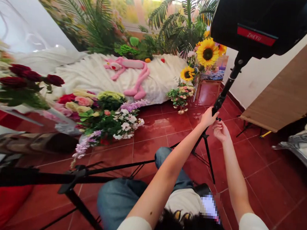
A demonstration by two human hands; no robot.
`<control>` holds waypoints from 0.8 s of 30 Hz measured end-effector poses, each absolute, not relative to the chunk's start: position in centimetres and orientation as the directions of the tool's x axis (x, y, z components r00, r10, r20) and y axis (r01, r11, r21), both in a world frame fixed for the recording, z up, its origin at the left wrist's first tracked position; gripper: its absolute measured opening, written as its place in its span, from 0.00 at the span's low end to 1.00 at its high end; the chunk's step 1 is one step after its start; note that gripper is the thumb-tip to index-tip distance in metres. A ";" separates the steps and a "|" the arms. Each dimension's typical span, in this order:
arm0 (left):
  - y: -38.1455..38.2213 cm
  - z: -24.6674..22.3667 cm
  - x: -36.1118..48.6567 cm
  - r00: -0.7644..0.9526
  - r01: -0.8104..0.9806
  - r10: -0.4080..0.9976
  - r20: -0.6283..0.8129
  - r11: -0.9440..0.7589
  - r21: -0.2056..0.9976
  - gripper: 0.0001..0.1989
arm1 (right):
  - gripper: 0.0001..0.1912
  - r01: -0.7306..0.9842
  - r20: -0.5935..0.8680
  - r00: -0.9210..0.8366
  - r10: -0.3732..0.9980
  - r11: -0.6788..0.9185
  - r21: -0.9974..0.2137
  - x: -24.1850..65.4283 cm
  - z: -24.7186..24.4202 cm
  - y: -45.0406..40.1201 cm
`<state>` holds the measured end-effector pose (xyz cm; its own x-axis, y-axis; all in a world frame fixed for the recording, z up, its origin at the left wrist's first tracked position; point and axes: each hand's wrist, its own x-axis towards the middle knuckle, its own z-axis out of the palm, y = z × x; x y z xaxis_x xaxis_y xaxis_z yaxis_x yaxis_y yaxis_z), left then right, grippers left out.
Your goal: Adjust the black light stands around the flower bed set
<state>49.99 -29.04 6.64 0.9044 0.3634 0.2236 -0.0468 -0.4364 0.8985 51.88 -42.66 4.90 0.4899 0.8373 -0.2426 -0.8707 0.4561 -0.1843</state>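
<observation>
Currently I have the left hand (208,117) wrapped round the lower part of the black pole (225,90), with the right hand (221,131) just beside it, its fingers curled at a small dark knob (217,119). From where I sit, I can't tell whether those fingers pinch the knob or only brush it. Above the hands, the pole carries a large black housing (257,17) with a red label; below, the tripod legs (209,159) are spread on the red tiled floor (258,189). So I judge the mounting and standing-up done, and the fastening at the hands under way; whether the joint is tight, I can't make out. Further out to my left, a second black stand (46,177) slants low across the view, with neither hand on it. Beyond lie mixed flowers (107,113), a pink plush toy (136,63) on a white fluffy cover (167,72), and sunflowers (207,54), all well apart from the hands.
</observation>
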 end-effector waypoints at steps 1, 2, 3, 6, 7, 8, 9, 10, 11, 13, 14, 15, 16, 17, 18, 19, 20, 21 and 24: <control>-29.3 6.7 50.6 0.907 -0.016 0.372 0.196 -0.434 0.901 0.19 | 0.04 -0.893 -0.250 0.449 0.858 0.422 -0.156 52.4 4.8 -42.8; -29.3 6.7 51.0 0.910 0.007 0.375 0.176 -0.440 0.898 0.18 | 0.05 -0.912 -0.259 0.409 0.875 0.391 -0.121 52.8 4.7 -43.0; -29.3 6.7 51.2 0.914 0.019 0.371 0.166 -0.447 0.894 0.18 | 0.05 -0.927 -0.269 0.374 0.888 0.366 -0.081 53.2 4.7 -43.1; -28.8 6.4 51.1 0.920 0.009 0.355 0.167 -0.446 0.895 0.18 | 0.05 -0.938 -0.316 0.318 0.894 0.345 0.034 53.9 4.5 -43.5; -28.7 6.3 51.0 0.917 0.003 0.358 0.174 -0.443 0.896 0.18 | 0.05 -0.932 -0.335 0.317 0.887 0.357 0.063 54.0 4.6 -43.6; -28.7 6.2 50.9 0.913 -0.002 0.364 0.182 -0.442 0.897 0.17 | 0.06 -0.926 -0.354 0.321 0.879 0.370 0.080 54.1 4.7 -43.6; -28.7 6.1 50.8 0.909 -0.008 0.371 0.190 -0.441 0.898 0.17 | 0.07 -0.921 -0.369 0.327 0.870 0.381 0.082 54.1 4.8 -43.7; -28.7 6.0 50.8 0.906 -0.015 0.374 0.198 -0.439 0.898 0.16 | 0.08 -0.919 -0.385 0.334 0.861 0.388 0.072 54.1 5.0 -43.7; -28.7 5.9 50.8 0.903 -0.025 0.375 0.209 -0.440 0.898 0.16 | 0.09 -0.918 -0.404 0.340 0.849 0.392 0.052 54.2 5.2 -43.7; -28.7 5.7 50.9 0.897 -0.050 0.372 0.236 -0.446 0.894 0.15 | 0.09 -0.919 -0.448 0.362 0.818 0.393 -0.024 54.3 5.7 -43.6; -28.7 5.6 51.0 0.894 -0.060 0.372 0.248 -0.451 0.891 0.15 | 0.09 -0.917 -0.477 0.381 0.792 0.390 -0.087 54.3 5.9 -43.5; -28.7 5.5 51.1 0.891 -0.067 0.373 0.257 -0.454 0.889 0.15 | 0.09 -0.908 -0.510 0.412 0.755 0.384 -0.166 54.4 6.0 -43.4; -28.7 5.4 51.1 0.889 -0.072 0.375 0.263 -0.453 0.888 0.15 | 0.08 -0.887 -0.538 0.462 0.706 0.378 -0.265 54.5 6.1 -43.2; -28.6 5.4 51.2 0.888 -0.076 0.375 0.266 -0.450 0.890 0.15 | 0.07 -0.847 -0.551 0.529 0.645 0.367 -0.384 54.6 6.0 -43.1; -28.6 5.3 51.2 0.887 -0.080 0.375 0.268 -0.446 0.891 0.15 | 0.05 -0.782 -0.540 0.613 0.577 0.344 -0.520 54.6 5.9 -43.0; -28.6 5.3 51.2 0.887 -0.084 0.375 0.269 -0.443 0.893 0.14 | 0.05 -0.682 -0.492 0.707 0.508 0.306 -0.665 54.6 5.8 -42.9; -28.6 5.2 51.2 0.886 -0.087 0.375 0.271 -0.440 0.894 0.14 | 0.05 -0.540 -0.400 0.802 0.443 0.250 -0.804 54.5 5.7 -43.0; -28.6 5.2 51.3 0.886 -0.088 0.376 0.272 -0.438 0.894 0.14 | 0.07 -0.352 -0.267 0.881 0.391 0.165 -0.921 54.4 5.6 -43.1; -28.7 5.0 51.3 0.882 -0.093 0.382 0.276 -0.434 0.896 0.14 | 0.08 0.341 0.241 0.890 0.386 -0.216 -0.915 53.7 5.8 -43.7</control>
